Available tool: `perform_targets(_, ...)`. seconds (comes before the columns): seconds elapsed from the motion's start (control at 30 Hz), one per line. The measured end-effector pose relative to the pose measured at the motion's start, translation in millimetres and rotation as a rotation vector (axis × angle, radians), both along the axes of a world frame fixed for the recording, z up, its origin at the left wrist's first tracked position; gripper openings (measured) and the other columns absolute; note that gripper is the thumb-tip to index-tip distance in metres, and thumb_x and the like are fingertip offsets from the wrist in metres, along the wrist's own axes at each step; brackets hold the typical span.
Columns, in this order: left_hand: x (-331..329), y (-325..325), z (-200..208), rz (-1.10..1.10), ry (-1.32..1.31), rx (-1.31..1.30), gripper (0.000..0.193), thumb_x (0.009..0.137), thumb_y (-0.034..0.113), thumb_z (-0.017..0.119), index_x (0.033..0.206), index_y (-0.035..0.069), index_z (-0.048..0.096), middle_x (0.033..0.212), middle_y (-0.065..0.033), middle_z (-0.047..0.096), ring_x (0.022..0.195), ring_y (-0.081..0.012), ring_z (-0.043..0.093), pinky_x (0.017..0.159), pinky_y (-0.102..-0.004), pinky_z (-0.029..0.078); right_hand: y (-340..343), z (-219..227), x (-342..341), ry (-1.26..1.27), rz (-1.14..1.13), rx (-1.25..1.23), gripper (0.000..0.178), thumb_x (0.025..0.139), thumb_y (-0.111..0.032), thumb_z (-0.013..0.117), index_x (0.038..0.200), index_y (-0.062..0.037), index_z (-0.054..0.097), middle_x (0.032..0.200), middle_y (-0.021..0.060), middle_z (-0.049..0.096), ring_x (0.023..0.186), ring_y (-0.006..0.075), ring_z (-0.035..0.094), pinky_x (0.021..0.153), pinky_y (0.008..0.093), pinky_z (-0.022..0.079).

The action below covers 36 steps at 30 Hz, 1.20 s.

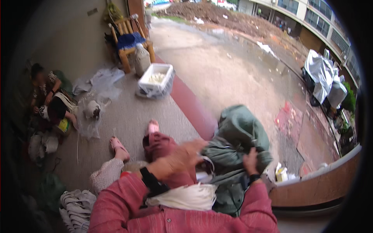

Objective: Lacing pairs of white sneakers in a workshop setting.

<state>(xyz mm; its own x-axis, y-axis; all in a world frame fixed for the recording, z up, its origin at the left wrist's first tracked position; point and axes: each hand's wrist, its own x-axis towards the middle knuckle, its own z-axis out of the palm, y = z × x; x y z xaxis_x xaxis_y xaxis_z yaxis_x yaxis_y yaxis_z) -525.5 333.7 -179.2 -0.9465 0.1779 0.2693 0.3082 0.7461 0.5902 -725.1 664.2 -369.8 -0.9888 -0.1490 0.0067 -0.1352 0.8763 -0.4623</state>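
Note:
Motion smears my left hand (176, 158), which is over my lap with its fingers stretched toward the green sack (243, 128); I make out nothing in it. To its right, my right hand (250, 160) has its fingers closed on the sack's loose, folded material. The sack slumps beside my right leg, and its contents are hidden. A bundle of pale, flat strips (186, 197) lies across my lap, close against my shirt. Between my hands a small white loop (209, 165) shows at the sack's edge, partly hidden.
A white tub (155, 79) of pale pieces stands ahead, near a sack-like container (142, 60) and a wooden chair (126, 40). Another person (48, 95) sits at the left among plastic bags (101, 83). Coiled white braids (77, 209) lie at lower left. A low curved wall (311, 190) borders the right.

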Motion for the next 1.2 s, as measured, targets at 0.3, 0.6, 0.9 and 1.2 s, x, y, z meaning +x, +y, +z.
perform_targets(0.3,38,-66,-82,0.302,-0.026,-0.392,0.041,0.087,0.029,0.062,0.124,0.011,0.057,0.137,-0.0127,0.045,0.131,-0.0323,0.038,0.108,-0.0451,0.03,176,-37,34,-0.549,-0.8,-0.719,0.045,0.085,-0.01,0.057,0.127,-0.0002,0.045,0.115,0.015,0.056,0.091,0.0308,0.065,0.063,0.0436,0.058)
perform_targets(0.6,44,-51,-90,0.343,-0.077,-0.428,0.035,0.088,0.028,0.062,0.12,0.013,0.06,0.136,-0.0105,0.046,0.131,-0.0313,0.038,0.108,-0.0456,0.029,-8,-21,77,0.03,0.37,-0.35,0.017,0.079,-0.003,0.054,0.093,-0.0066,0.063,0.088,0.012,0.062,0.083,0.0313,0.064,0.074,0.0393,0.051)
perform_targets(0.9,42,-51,-88,0.364,-0.053,-0.395,0.036,0.087,0.027,0.063,0.119,0.013,0.061,0.136,-0.0105,0.046,0.131,-0.0322,0.038,0.109,-0.0461,0.029,-72,-67,62,-0.111,0.823,0.187,0.012,0.08,-0.011,0.058,0.092,-0.0077,0.059,0.099,0.0152,0.06,0.091,0.0358,0.063,0.077,0.045,0.051)
perform_targets(1.2,42,-53,-85,0.374,-0.064,-0.353,0.036,0.086,0.026,0.064,0.119,0.013,0.061,0.135,-0.0109,0.046,0.13,-0.0338,0.038,0.109,-0.0468,0.028,-17,-4,-16,0.081,0.275,0.591,0.055,0.085,-0.036,0.062,0.129,-0.0057,0.047,0.11,0.0172,0.065,0.094,0.0353,0.066,0.077,0.0465,0.053)
